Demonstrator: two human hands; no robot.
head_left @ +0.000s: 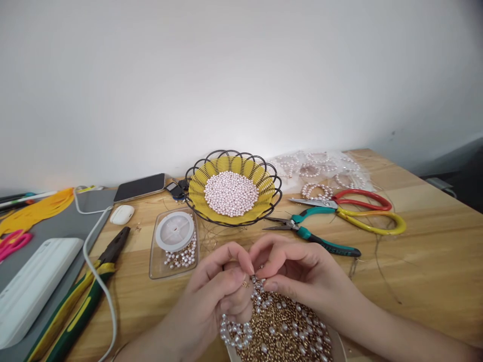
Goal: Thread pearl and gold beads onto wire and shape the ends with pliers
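Observation:
Fingertips of my left hand (217,286) and my right hand (302,266) meet close together, both pinching a string of pearl beads (236,333). Part of the string loops down below my left fingers. A tiny gold piece (246,284) shows by my left thumb; its kind is too small to make out. Directly under both hands is a tray (341,347) of gold beads with larger pearl beads mixed in. Beyond my hands stands a yellow basket with a black looped rim (275,198), holding many pale pink pearl beads (231,193).
Needle-nose pliers (305,232) and scissors (347,208) lie right of the basket, before bagged pearl strands (320,168). To the left are a clear box (154,261) with a spool (174,231), larger pliers (81,296), a white cable (101,281), a phone (139,187) and a power strip (37,286).

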